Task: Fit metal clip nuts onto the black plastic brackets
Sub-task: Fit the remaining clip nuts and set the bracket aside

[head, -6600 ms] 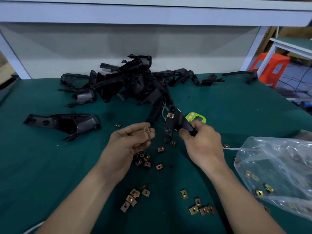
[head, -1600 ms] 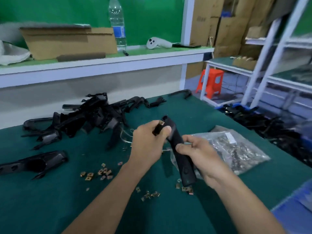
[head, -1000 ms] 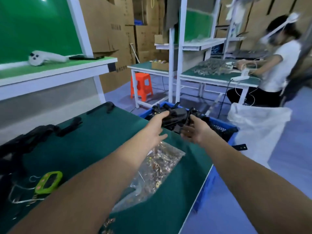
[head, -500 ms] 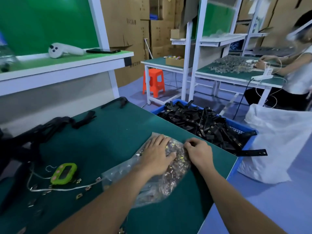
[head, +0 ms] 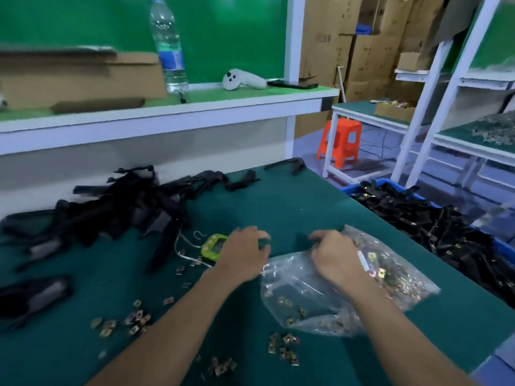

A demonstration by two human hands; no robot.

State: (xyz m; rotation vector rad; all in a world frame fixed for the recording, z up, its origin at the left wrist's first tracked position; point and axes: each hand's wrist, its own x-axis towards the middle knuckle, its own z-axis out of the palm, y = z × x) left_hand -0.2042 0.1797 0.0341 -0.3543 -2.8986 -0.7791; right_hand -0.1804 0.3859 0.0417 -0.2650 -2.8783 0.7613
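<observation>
Both hands are working low over the green tabletop [head: 292,196]. The left hand [head: 245,254] is hovering just beside the plastic bag [head: 390,285] with its fingers curling downward; blur is preventing any finding on whether it is pinching something. The right hand [head: 334,259] is lying on the bag, its fingers curling over the far edge and gripping the film.

Clip nuts [head: 136,319] are lying in loose clusters on the near tabletop, and many more are sitting inside the bag. Black brackets [head: 133,201] are lying heaped at the back left, well apart from the hands. Others are filling a blue crate [head: 374,181] off the right edge.

Judged handling: the nuts are looking small, light and stiff, likely sharp-edged, so pinching one by its flat faces is advised. The brackets are appearing rigid and light, best held along the long body. The bag is soft and slippery.

Writing: the water bottle [head: 168,43] is carrying a blue label, and the cardboard cartons [head: 367,51] are showing dark print. Neither is proving legible.
</observation>
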